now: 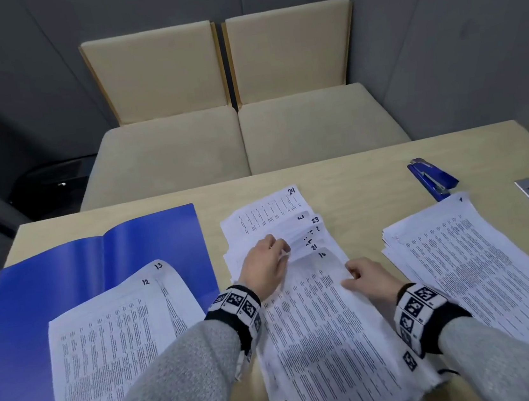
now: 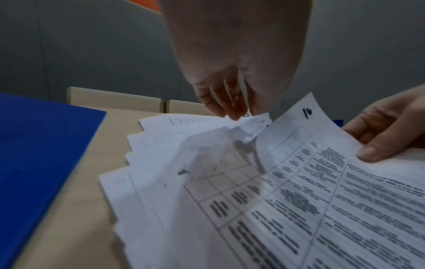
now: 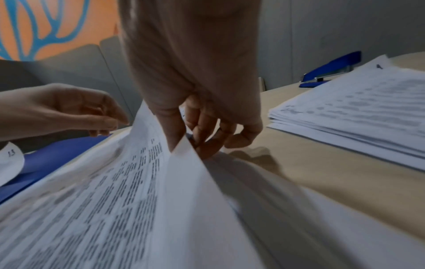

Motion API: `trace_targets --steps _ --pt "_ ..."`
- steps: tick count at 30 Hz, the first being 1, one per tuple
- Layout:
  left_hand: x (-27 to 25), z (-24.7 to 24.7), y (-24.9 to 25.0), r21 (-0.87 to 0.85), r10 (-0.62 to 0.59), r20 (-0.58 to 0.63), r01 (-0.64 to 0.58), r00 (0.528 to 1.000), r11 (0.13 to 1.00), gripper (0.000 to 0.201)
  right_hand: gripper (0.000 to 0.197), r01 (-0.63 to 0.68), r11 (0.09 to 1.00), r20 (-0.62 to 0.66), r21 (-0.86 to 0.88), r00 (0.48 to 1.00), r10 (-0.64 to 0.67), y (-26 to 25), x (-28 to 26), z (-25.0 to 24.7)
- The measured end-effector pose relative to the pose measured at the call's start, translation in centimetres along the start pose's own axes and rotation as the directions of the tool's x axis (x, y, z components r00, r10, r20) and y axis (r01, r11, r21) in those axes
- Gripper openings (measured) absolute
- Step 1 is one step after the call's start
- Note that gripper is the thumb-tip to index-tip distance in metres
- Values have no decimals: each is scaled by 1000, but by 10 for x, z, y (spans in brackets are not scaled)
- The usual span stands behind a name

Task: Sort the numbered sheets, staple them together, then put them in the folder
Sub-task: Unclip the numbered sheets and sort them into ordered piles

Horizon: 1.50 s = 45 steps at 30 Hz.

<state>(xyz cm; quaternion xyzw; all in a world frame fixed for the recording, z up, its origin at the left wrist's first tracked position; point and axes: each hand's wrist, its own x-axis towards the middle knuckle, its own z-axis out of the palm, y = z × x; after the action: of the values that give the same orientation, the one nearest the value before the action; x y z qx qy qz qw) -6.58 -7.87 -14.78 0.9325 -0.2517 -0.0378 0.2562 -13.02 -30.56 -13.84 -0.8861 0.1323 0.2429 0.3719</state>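
The table (image 1: 335, 165) carries an open blue folder (image 1: 66, 281) at left, visible whole only in the head view; sheets 12 and 13 (image 1: 114, 345) lie on its right half; a fanned middle pile (image 1: 324, 343) sits at centre, with corners 24, 23 and 21 legible only from the head; a right stack (image 1: 464, 262) lies well apart, beside a blue stapler (image 1: 433, 178). The left hand (image 1: 264, 267) rests on the middle pile; the left wrist view shows its fingertips (image 2: 232, 112) pressed together, pinching crumpled sheet corners. The right hand (image 1: 369, 277) grips the sheet marked 16 (image 2: 306, 112); only the right wrist view shows thumb (image 3: 170, 127) above and curled fingers beneath, lifting that edge.
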Motion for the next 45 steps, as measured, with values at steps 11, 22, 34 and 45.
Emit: trace_targets --steps 11,22,34,45 --pt "-6 30 10 -1 -269 175 273 947 962 40 20 -75 982 -159 -174 986 47 9 0 12" --pt "-5 29 15 -85 -229 122 240 966 967 22 27 -62 964 -44 -259 998 53 14 1 -3" --pt "-7 27 16 -250 -257 228 311 939 917 16 33 13 983 -121 -181 992 -35 1 1 10" --pt "-5 23 12 -157 -130 232 169 964 973 12 23 19 987 -206 -160 977 -53 -1 10 17"
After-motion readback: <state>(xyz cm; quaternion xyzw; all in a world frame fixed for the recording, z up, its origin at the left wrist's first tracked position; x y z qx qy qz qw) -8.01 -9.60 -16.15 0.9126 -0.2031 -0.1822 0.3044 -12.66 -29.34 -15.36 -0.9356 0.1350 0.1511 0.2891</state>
